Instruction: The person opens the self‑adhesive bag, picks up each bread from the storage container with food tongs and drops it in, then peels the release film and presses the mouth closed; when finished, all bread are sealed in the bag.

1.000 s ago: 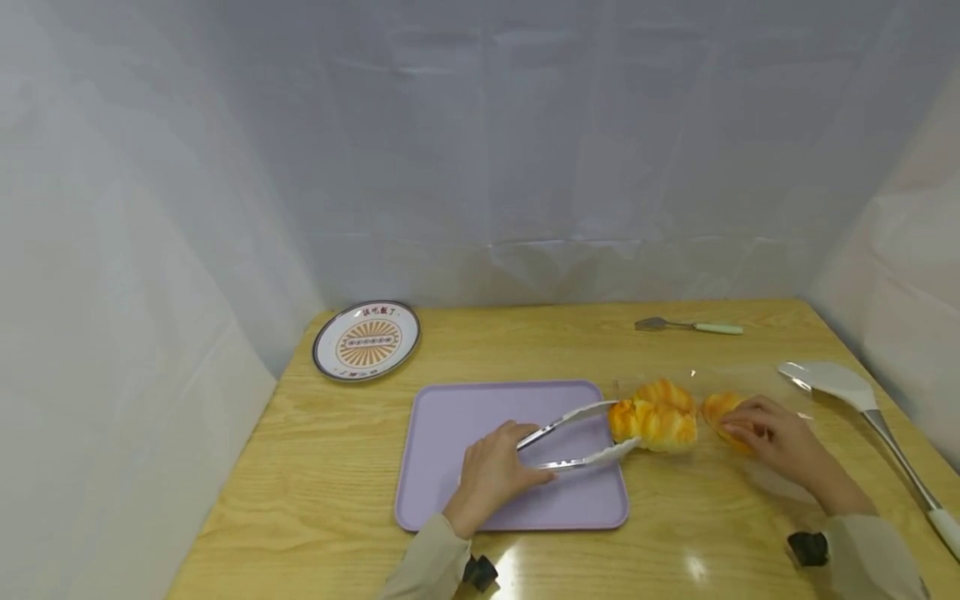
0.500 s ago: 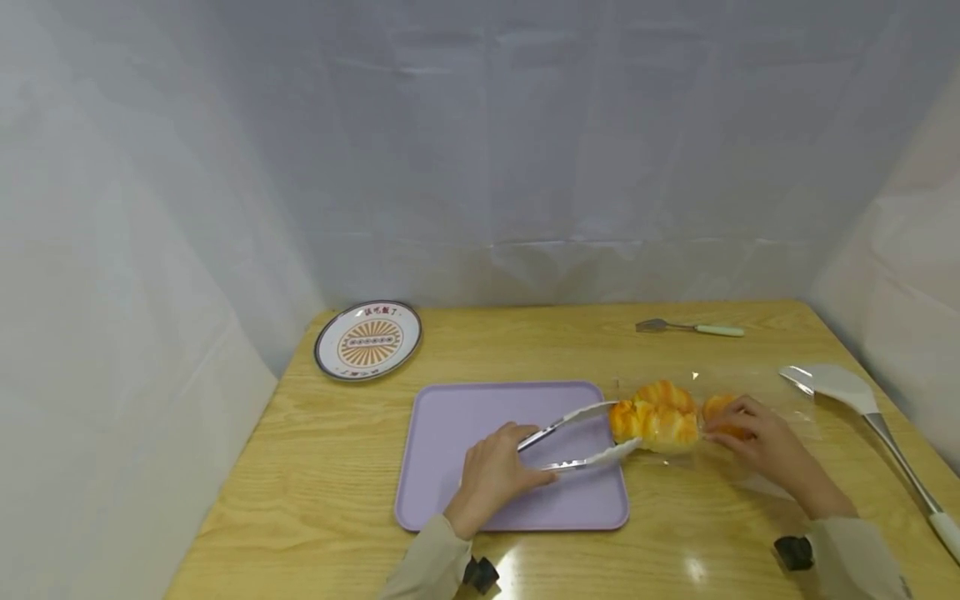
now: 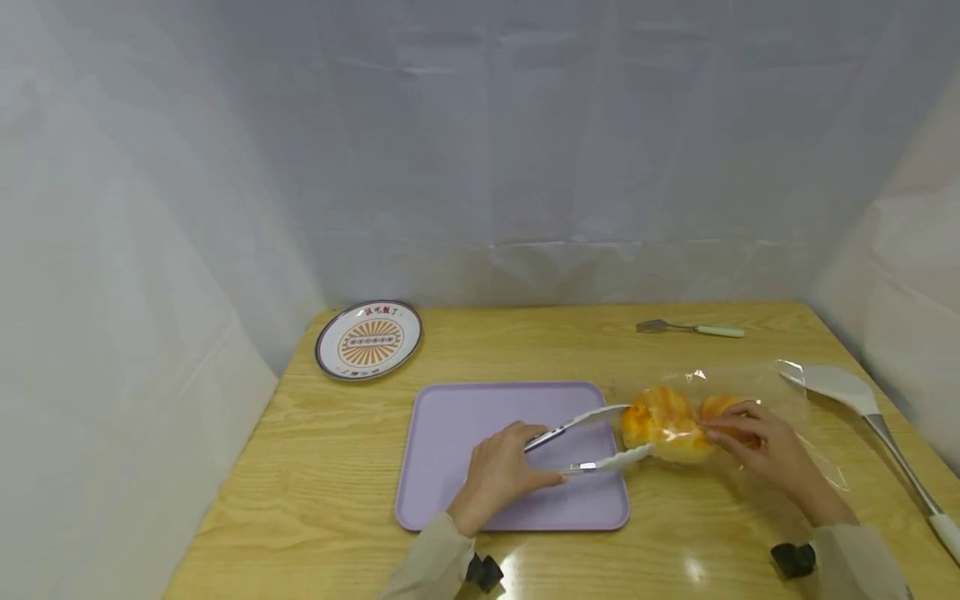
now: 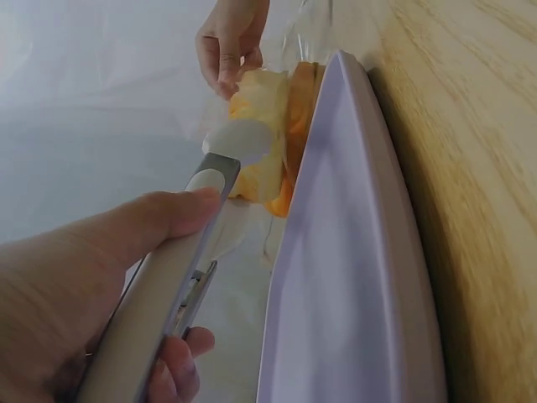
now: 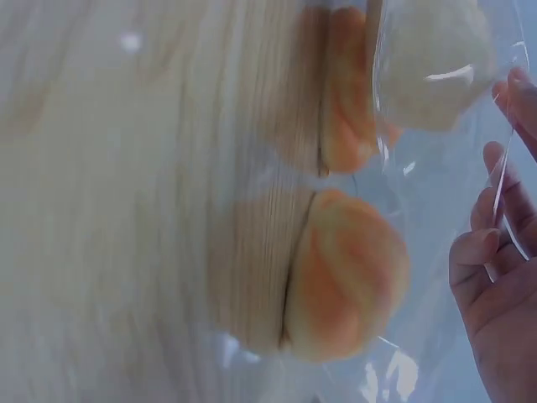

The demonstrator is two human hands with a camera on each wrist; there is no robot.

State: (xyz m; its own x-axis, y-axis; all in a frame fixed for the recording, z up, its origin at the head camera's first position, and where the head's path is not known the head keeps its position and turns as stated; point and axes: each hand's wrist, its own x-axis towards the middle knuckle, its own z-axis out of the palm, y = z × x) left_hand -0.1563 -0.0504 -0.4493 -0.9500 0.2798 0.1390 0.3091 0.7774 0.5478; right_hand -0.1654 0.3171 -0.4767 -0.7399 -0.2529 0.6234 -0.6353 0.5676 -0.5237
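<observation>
My left hand (image 3: 498, 475) grips a pair of tongs (image 3: 615, 460) with white tips, their arms spread apart over the purple tray (image 3: 450, 417). In the left wrist view the thumb lies along the pale handle (image 4: 151, 306). The tong tips flank the left end of a cluster of golden bread rolls (image 3: 663, 417) beside the tray. A clear plastic bag (image 3: 780, 396) covers these rolls, with shiny creases over them. My right hand (image 3: 772, 454) pinches the film between thumb and fingers. A separate roll (image 5: 348, 285) lies on the table near this hand, partly hidden by it in the head view.
A patterned plate (image 3: 370, 342) rests at the back left. Near the back edge lies a fork (image 3: 690, 328) with a pale green handle. Along the right side is a long spatula-like utensil (image 3: 888, 433) with a white head. Pale sheeting (image 3: 555, 167) hangs behind the table.
My right hand has moved left from the separate roll to the bag film, which now stands up more. The tongs and the rolls between their tips have shifted slightly right.
</observation>
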